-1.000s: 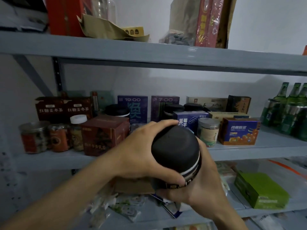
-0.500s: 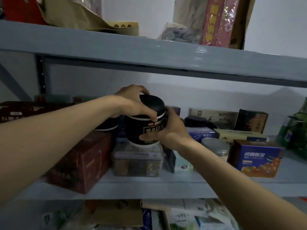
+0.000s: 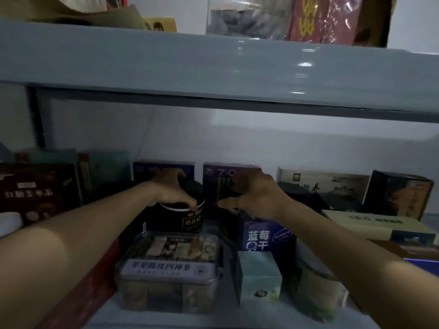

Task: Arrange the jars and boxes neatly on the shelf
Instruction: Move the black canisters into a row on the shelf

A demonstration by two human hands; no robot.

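Observation:
A black jar (image 3: 184, 220) with a white band and a gold label stands on the middle shelf (image 3: 107, 314), behind a clear plastic tea box (image 3: 168, 269). My left hand (image 3: 172, 191) grips its lid from above. Just to the right, my right hand (image 3: 254, 193) curls round the top of a second dark jar (image 3: 229, 216), which is mostly hidden and blurred. Two purple boxes (image 3: 164, 166) stand against the back wall behind both jars.
A blue blueberry box (image 3: 263, 236) and a pale teal box (image 3: 259, 276) stand right of the tea box. Dark red boxes (image 3: 35, 193) fill the left; a beige box (image 3: 375, 224) and picture boxes (image 3: 332, 184) fill the right. The upper shelf (image 3: 213, 65) hangs low overhead.
The black jar went from in front of the shelf, held in both hands, down onto the shelf behind the tea box. My right hand has left it and moved right.

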